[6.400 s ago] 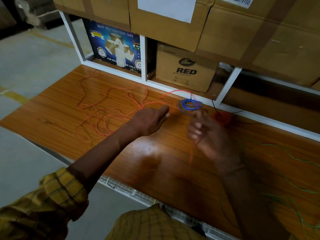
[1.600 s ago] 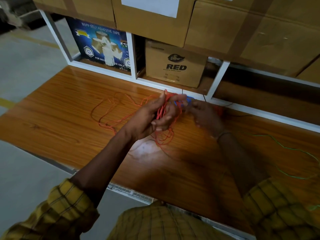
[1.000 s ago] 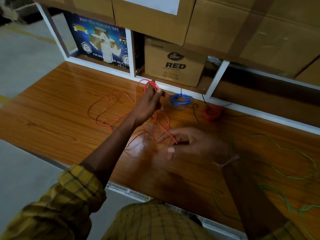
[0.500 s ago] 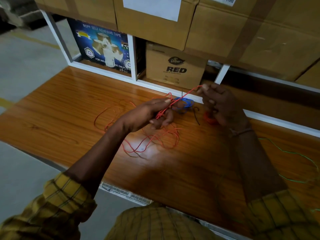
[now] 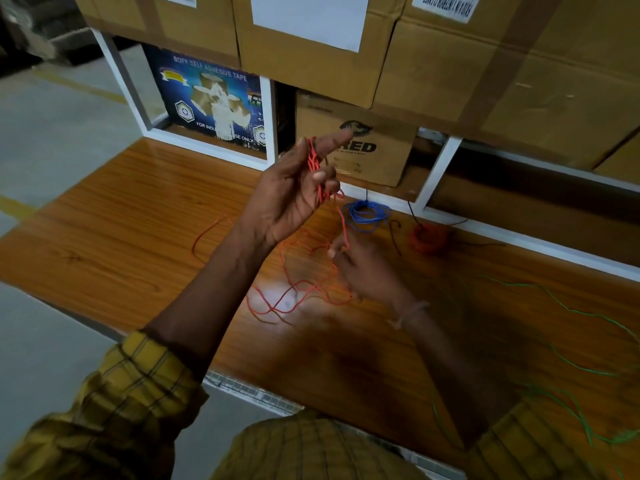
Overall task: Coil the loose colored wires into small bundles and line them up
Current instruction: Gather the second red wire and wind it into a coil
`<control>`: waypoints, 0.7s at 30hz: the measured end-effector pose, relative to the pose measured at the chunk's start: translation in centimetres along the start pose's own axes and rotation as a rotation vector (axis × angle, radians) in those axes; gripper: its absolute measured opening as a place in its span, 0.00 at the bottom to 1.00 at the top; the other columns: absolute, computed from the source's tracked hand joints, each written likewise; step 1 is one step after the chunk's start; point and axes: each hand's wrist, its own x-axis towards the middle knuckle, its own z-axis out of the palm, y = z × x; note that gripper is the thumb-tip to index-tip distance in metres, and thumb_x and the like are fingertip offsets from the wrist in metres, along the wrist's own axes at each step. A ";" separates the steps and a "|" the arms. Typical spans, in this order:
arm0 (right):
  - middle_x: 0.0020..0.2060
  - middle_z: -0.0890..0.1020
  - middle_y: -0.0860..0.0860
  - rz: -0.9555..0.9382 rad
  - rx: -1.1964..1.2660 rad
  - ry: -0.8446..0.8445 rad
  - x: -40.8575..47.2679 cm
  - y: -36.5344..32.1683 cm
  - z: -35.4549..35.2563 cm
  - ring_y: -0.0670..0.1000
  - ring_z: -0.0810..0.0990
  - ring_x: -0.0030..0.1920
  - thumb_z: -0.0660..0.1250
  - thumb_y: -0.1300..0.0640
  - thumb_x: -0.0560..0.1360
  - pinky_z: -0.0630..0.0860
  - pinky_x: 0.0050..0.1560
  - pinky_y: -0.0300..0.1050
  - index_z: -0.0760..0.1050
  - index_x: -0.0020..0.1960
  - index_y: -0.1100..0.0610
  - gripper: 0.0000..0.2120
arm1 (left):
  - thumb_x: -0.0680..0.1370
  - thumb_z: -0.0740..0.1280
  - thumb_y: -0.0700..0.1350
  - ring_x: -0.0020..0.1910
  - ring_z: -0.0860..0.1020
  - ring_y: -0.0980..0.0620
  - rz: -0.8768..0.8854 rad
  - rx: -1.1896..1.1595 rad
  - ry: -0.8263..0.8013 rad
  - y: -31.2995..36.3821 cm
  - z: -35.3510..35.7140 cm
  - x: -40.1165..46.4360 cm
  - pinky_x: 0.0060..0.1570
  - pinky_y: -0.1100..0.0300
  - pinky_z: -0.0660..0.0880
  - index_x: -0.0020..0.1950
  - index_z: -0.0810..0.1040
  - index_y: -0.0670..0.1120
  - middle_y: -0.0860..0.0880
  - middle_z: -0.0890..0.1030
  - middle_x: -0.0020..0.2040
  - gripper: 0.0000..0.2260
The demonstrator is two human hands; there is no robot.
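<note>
Looping around left hand (image 5: 289,192) fingers (image 5: 332,140), orange wire (image 5: 313,157) apparently reaches blurred right hand (image 5: 363,268).

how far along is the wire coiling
Done: a blue coil and a red coil lie side by side near the shelf. In hand: the left hand has orange wire looped around its fingers while the right hand feeds it. Left: the orange slack on the table, then the loose green wire.
</note>
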 end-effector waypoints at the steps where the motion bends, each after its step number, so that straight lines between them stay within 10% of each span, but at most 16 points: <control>1: 0.32 0.74 0.44 -0.028 -0.084 -0.031 -0.2 0.0 0.5 0.51 0.77 0.30 0.64 0.55 0.82 0.71 0.34 0.43 0.70 0.58 0.56 0.07 | 0.90 0.46 0.48 0.41 0.76 0.58 0.003 0.008 0.038 -0.4 0.0 0.1 0.53 0.59 0.79 0.80 0.60 0.31 0.25 0.47 0.74 0.25; 2: 0.32 0.73 0.41 -0.060 -0.160 -0.053 -0.5 -0.2 0.8 0.51 0.77 0.33 0.66 0.54 0.80 0.73 0.38 0.45 0.69 0.60 0.54 0.11 | 0.90 0.49 0.47 0.42 0.79 0.57 0.011 0.037 0.107 -0.8 -0.2 0.2 0.56 0.57 0.81 0.79 0.65 0.31 0.55 0.72 0.43 0.24; 3: 0.33 0.73 0.40 -0.097 -0.201 -0.064 -1.0 -0.5 0.8 0.49 0.75 0.34 0.69 0.54 0.78 0.73 0.41 0.46 0.69 0.61 0.53 0.15 | 0.90 0.52 0.46 0.43 0.82 0.55 0.027 0.112 0.190 -1.5 -0.6 0.2 0.60 0.52 0.81 0.75 0.71 0.33 0.33 0.79 0.61 0.21; 5: 0.34 0.76 0.40 -0.185 -0.119 -0.112 -2.0 -1.4 -0.1 0.45 0.77 0.35 0.72 0.57 0.76 0.72 0.41 0.43 0.72 0.60 0.54 0.15 | 0.89 0.55 0.45 0.44 0.83 0.50 0.089 0.438 0.371 -2.5 -1.1 0.0 0.65 0.42 0.79 0.67 0.77 0.40 0.44 0.84 0.57 0.15; 10: 0.39 0.85 0.59 -0.268 0.602 -0.244 -4.2 -2.5 -4.8 0.58 0.83 0.40 0.66 0.65 0.79 0.80 0.53 0.55 0.77 0.55 0.65 0.06 | 0.90 0.54 0.44 0.40 0.81 0.42 0.123 1.236 0.401 -3.2 -3.5 -1.2 0.45 0.56 0.77 0.68 0.68 0.35 0.46 0.82 0.56 0.14; 13: 0.31 0.78 0.53 -0.278 0.997 -0.213 -3.7 -1.5 -6.6 0.58 0.80 0.36 0.67 0.61 0.76 0.74 0.63 0.68 0.74 0.56 0.65 0.11 | 0.89 0.56 0.43 0.38 0.78 0.42 -0.055 1.113 0.338 -3.1 -3.1 -1.9 0.44 0.47 0.77 0.59 0.71 0.41 0.41 0.83 0.52 0.07; 16: 0.29 0.68 0.52 -0.296 1.179 -0.209 -3.1 -1.2 -7.6 0.50 0.71 0.27 0.67 0.55 0.79 0.80 0.47 0.54 0.71 0.61 0.65 0.16 | 0.89 0.57 0.44 0.34 0.76 0.45 -0.212 1.008 0.204 -2.9 -1.9 -2.3 0.38 0.52 0.75 0.66 0.72 0.52 0.41 0.82 0.47 0.08; 21: 0.31 0.61 0.49 -0.093 1.007 -0.013 -0.9 -1.7 -10.8 0.44 0.57 0.26 0.54 0.56 0.86 0.61 0.22 0.36 0.76 0.60 0.63 0.15 | 0.89 0.51 0.53 0.25 0.61 0.48 -0.311 0.780 -0.053 -2.1 -1.0 -3.1 0.28 0.58 0.64 0.68 0.71 0.29 0.38 0.75 0.37 0.27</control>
